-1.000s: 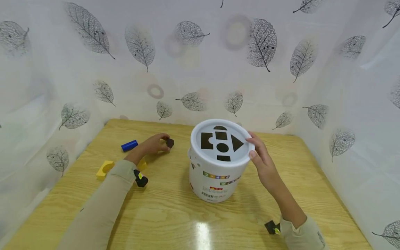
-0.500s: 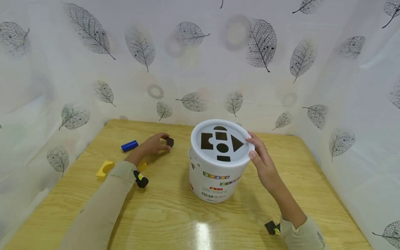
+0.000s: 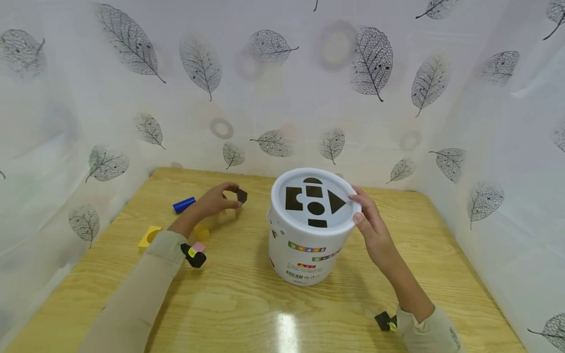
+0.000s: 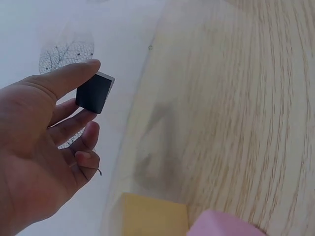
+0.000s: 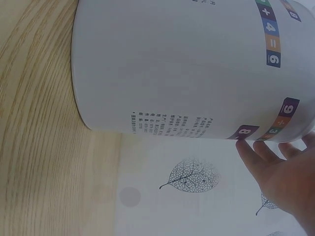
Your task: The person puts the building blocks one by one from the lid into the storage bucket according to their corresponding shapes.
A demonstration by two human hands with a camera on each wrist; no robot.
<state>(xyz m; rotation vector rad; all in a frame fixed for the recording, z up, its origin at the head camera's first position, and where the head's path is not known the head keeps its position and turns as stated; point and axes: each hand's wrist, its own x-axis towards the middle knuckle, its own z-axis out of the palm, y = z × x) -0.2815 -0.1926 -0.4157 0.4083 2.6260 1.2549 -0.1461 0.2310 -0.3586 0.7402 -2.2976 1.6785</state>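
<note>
Between thumb and fingertips my left hand (image 3: 216, 200) pinches a small dark block (image 3: 242, 195), left of the white bucket. The left wrist view shows the flat black face of this block (image 4: 92, 94) above the table. The shape-sorter bucket (image 3: 304, 257) stands upright with its lid (image 3: 291, 221) on; the lid has cut-outs such as a triangle, a circle and a square. My right hand (image 3: 375, 235) holds the lid's right rim, thumb at the near side and fingers farther back. Printed sums run along the bucket's side (image 5: 147, 73) in the right wrist view.
Near the left forearm lie a blue cylinder (image 3: 183, 205), a yellow block with a curved notch (image 3: 148, 238), another yellow block (image 3: 201, 231) and a pink block (image 3: 198, 246). A leaf-patterned curtain (image 3: 282, 88) borders the wooden table (image 3: 247, 304) behind and at the sides.
My left hand has risen slightly and drawn back with the dark block, lifting it. The pink block now shows beside the left wrist. My right hand stays on the bucket.
</note>
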